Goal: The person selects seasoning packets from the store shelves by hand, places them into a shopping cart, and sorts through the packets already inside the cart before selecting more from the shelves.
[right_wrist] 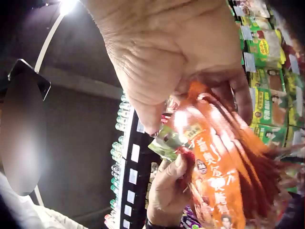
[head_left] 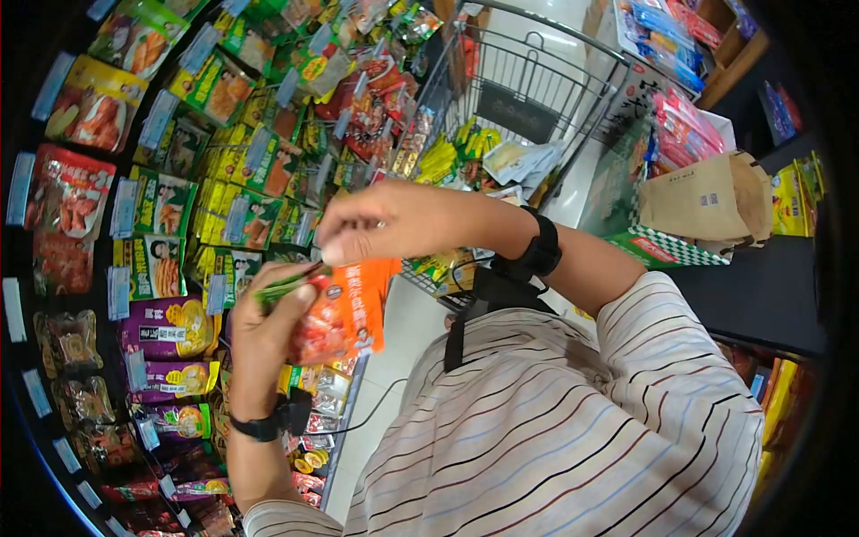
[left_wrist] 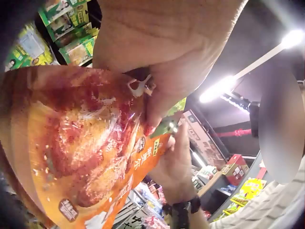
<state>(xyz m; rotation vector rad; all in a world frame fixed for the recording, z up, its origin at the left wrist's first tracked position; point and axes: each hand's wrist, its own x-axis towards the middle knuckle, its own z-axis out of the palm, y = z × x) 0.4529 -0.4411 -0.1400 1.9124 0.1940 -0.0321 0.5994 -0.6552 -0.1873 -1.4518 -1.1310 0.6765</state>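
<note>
Several orange seasoning packets [head_left: 344, 313] with a food picture on the front are gripped in my left hand [head_left: 259, 313], its thumb over their near side. A green packet [head_left: 284, 288] sticks out beside that thumb. My right hand [head_left: 385, 219] is at the top edge of the packets, thumb and fingers bent around it. In the right wrist view the orange packets [right_wrist: 217, 176] fan out in a stack below the right palm. The left wrist view shows the front orange packet [left_wrist: 81, 143] close up, with my right hand [left_wrist: 174, 167] behind it.
Racks of hanging green packets [head_left: 259, 161] and purple packets [head_left: 170, 327] line the left side. A shopping cart [head_left: 537, 72] with goods in it stands ahead. To the right, a paper bag [head_left: 702, 197] sits in a green box [head_left: 653, 246] by a dark counter [head_left: 743, 295].
</note>
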